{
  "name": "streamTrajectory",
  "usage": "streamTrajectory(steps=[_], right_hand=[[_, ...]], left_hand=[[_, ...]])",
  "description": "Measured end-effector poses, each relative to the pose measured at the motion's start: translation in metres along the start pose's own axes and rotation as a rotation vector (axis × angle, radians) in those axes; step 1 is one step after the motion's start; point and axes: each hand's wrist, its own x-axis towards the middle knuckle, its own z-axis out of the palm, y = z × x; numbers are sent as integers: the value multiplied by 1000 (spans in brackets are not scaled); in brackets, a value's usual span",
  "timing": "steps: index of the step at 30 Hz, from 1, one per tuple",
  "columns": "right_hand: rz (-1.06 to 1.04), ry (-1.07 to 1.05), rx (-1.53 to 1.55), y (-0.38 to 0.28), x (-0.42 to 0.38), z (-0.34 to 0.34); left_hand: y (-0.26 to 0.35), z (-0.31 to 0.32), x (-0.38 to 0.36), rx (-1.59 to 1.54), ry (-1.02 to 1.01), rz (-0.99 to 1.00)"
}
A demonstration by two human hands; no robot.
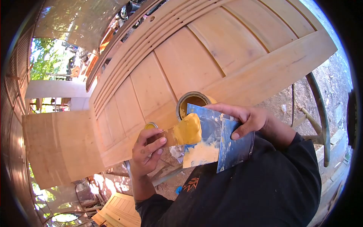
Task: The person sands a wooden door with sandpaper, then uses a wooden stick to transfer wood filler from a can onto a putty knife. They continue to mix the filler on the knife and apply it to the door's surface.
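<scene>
In the head view my left hand [147, 151] is closed round a flat wooden stick [170, 137], whose end carries a thick lump of yellow paste [191, 129]. My right hand [251, 121] grips two flat blue plates, one [208, 125] behind the other [235, 147]. Pale paste [202, 154] is spread on the lower part of the rear plate, and the yellow lump lies against or just over it. Behind the plates an open round can [191, 101] stands at the edge of a panelled wooden door [189, 56]. A small round lid [151, 125] shows behind my left hand.
A plain wooden board [62, 147] is at the left of the door. Curved dark metal legs [319, 113] show at the right. Another panelled wooden piece [119, 210] lies low at the lower left. Slatted panels line the far left.
</scene>
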Motion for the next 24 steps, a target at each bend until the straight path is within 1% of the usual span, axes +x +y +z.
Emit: streamTrajectory(steps=[4, 9, 12, 18, 24], right_hand=[[-15, -55, -30, 2, 3, -2], [-19, -114, -40, 4, 5, -5], [-62, -168, -136, 12, 9, -8], [-23, -153, -81, 11, 9, -1], [-28, -155, -26, 13, 9, 2]], left_hand=[[5, -4, -3, -37, -6, -35], [9, -11, -2, 33, -40, -28], [14, -17, -7, 69, -59, -43], [16, -27, -9, 152, -88, -38], [19, -33, -13, 185, -92, -43]])
